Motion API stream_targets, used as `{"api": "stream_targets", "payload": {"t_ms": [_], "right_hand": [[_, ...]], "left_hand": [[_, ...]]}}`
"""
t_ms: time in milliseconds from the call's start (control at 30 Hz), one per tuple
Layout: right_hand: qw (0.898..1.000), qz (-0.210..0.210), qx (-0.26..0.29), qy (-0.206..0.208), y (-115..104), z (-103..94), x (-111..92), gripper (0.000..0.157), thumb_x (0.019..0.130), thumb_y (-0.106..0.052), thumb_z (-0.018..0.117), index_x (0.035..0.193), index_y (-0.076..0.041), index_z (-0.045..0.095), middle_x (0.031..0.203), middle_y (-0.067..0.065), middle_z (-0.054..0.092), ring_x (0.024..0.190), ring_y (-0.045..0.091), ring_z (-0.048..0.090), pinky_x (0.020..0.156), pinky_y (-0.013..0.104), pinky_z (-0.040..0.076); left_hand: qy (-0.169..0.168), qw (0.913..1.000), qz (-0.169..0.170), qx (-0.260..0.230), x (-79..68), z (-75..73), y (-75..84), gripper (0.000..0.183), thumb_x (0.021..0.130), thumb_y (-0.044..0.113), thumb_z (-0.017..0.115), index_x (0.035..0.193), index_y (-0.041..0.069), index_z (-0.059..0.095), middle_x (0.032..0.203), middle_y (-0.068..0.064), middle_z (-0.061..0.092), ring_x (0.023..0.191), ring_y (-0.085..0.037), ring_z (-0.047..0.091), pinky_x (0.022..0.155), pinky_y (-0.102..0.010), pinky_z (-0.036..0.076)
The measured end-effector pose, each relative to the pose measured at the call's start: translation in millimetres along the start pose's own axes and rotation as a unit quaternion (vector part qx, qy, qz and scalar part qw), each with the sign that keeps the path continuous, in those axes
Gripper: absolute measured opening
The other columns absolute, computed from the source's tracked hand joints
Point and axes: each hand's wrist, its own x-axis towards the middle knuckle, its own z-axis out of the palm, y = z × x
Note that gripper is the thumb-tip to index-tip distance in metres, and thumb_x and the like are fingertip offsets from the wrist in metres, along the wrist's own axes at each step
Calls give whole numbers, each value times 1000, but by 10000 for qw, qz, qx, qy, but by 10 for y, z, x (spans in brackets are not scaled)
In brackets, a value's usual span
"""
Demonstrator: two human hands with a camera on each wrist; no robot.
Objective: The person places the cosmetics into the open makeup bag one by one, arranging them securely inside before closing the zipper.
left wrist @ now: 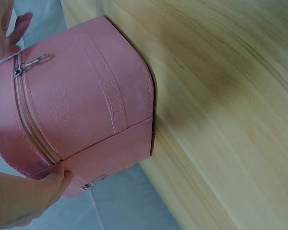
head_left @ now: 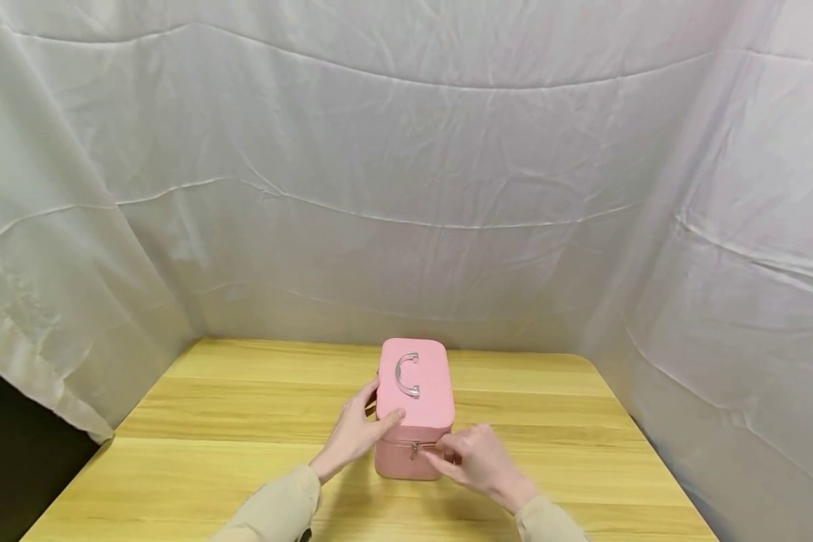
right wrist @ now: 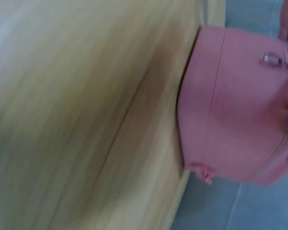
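Note:
A pink zippered case [head_left: 416, 376] with a silver handle [head_left: 406, 375] on its lid stands on the wooden table. My left hand [head_left: 355, 429] grips its left side, thumb on the lid edge, the other fingers partly hidden behind the side. In the left wrist view, this hand [left wrist: 29, 196] presses by the zipper seam. At the front, a metal zipper pull [right wrist: 272, 59] hangs free. My right hand [head_left: 477, 459] is at the front right corner, fingers loosely bent beside the seam; it is blurred in the right wrist view. Another zipper pull [left wrist: 93, 184] shows on the left side.
The wooden table [head_left: 257, 406] extends around the case on all sides. Pale grey cloth [head_left: 379, 165] hangs behind the table and along both sides. A dark area [head_left: 20, 436] lies beyond the left edge.

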Motion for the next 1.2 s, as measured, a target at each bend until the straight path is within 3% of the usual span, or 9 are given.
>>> {"api": "stream_targets", "payload": {"t_ms": [133, 267, 367, 467, 667, 900, 1200], "right_hand": [[9980, 122, -524, -333, -107, 71, 50, 17, 82, -29, 81, 70, -19, 73, 58, -13, 68, 45, -8, 51, 48, 0, 31], [9941, 325, -1004, -235, -195, 157, 89, 19, 80, -35, 80, 70, -20, 72, 62, -12, 71, 50, -1, 61, 48, 7, 40], [9909, 519, -1241, -48, -253, 220, 102, 27, 79, -36, 79, 63, -19, 65, 53, -13, 63, 45, -1, 54, 44, 8, 36], [9872, 665, -1449, 105, -299, 267, 109, 35, 79, -35, 78, 57, -19, 55, 45, -14, 49, 42, -4, 37, 43, 7, 23], [9846, 866, -1499, 240, -347, 281, 116, 39, 76, -20, 82, 56, -19, 48, 45, -13, 37, 49, -7, 20, 48, 7, 12], [9869, 791, -1405, 64, -335, 250, 82, 35, 73, -11, 79, 59, -22, 49, 49, -15, 40, 53, -8, 21, 52, 5, 12], [9818, 313, -1850, 294, -289, 182, 58, 23, 64, -14, 77, 65, -22, 56, 58, -16, 48, 50, -6, 28, 52, 7, 11]], "left_hand": [[10, 10000, 18, -19, 3, -8, -9, 74, 90, 23, 74, 149, -5, 40, 146, -30, 51, 134, -45, 52, 110, -52, 47], [33, 10000, -31, -32, 16, -8, -11, 73, 90, 24, 74, 149, -4, 41, 146, -29, 52, 134, -44, 52, 110, -52, 47], [40, 9999, -73, -63, 20, -6, -8, 72, 90, 23, 75, 149, -3, 43, 146, -28, 52, 134, -43, 52, 110, -51, 47], [82, 9998, -76, -139, 17, -12, 5, 71, 89, 20, 76, 148, -3, 44, 144, -28, 54, 133, -43, 53, 110, -51, 47], [107, 9996, -54, -260, 9, -21, 31, 68, 88, 18, 77, 146, -3, 47, 141, -27, 56, 132, -42, 55, 109, -52, 48], [28, 9998, -4, -219, 16, -24, 28, 66, 88, 17, 76, 145, -3, 48, 139, -28, 58, 131, -42, 55, 109, -53, 48], [-21, 9998, -6, -196, 31, -18, 25, 64, 89, 18, 76, 143, -4, 49, 137, -28, 59, 130, -43, 55, 109, -54, 47]]}}
